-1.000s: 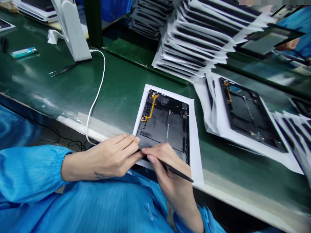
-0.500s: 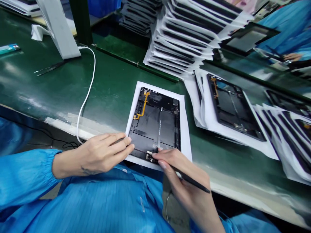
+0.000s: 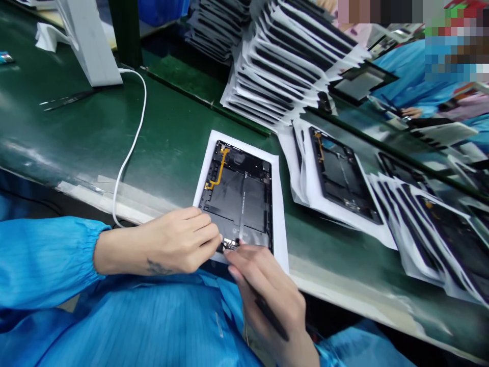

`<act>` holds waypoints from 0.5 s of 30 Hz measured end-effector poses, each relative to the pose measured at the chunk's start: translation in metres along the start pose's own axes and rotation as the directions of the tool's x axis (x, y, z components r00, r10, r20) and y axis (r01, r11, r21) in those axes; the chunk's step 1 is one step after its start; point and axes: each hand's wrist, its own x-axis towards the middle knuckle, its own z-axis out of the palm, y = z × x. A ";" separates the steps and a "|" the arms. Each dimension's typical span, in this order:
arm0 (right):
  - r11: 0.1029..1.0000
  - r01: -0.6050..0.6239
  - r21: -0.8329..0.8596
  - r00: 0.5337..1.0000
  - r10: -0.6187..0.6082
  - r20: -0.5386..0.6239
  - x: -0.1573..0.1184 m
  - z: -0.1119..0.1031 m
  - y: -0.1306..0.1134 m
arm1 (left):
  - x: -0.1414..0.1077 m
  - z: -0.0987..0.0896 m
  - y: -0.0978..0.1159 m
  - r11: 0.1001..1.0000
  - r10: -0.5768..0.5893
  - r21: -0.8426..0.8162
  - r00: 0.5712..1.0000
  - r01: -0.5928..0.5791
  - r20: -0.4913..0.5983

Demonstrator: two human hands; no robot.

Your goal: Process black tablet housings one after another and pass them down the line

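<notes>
An opened black tablet housing lies on a white sheet near the bench's front edge. An orange flex cable runs down its upper left part. My left hand rests over the housing's lower left corner, fingers curled together, their tips beside a small circuit board; anything between them is hidden. My right hand is closed on a dark slim tool, whose handle points down and right. Its fingertips are at the small board, and the tool's tip is hidden.
Tweezers, a white stand and a white cable are on the left. Behind rises a tall stack of sheet-wrapped panels. More housings lie to the right. Across the bench is a person in blue.
My left hand has moved right, its fingers more curled and nearer the small board. My right hand has shifted left, with the tool handle now pointing more steeply down. The view has shifted slightly.
</notes>
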 end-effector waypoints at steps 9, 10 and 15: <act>0.998 -0.059 0.016 0.997 0.060 -0.058 -0.004 0.003 0.000 | -0.001 -0.003 0.001 0.999 -0.037 -0.038 0.997 0.034 -0.067; 0.998 -0.051 0.023 0.997 0.052 -0.058 -0.003 0.002 0.002 | -0.002 -0.004 -0.001 0.997 -0.039 -0.069 0.997 0.035 -0.063; 0.994 0.111 -0.018 0.987 -0.112 -0.114 0.000 0.007 0.009 | -0.015 -0.007 -0.017 0.897 -0.192 -0.399 0.981 0.192 0.042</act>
